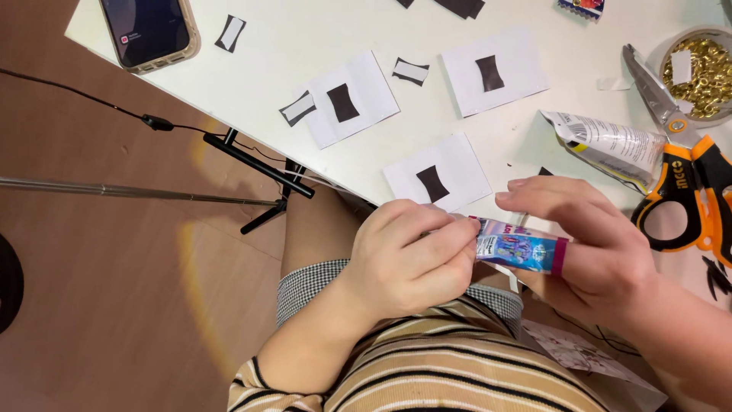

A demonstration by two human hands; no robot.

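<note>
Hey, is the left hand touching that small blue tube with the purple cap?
Touching. The head view shows the left hand with its fingers wrapped onto the end of the small blue tube, no gap between them, while the right hand supports the capped end.

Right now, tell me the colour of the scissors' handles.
Orange and black, on the scissors at the table's right side, head view.

The packet (522,247) is small, flat and oblong, printed mostly blue with pale and purple figures, and has a dark magenta band across its right end. It lies nearly level, tilted slightly down to the right, held in the air just off the white table's near edge, above the lap. Its left end is pinched between fingertips and partly hidden; its right end rests against fingers.
</note>
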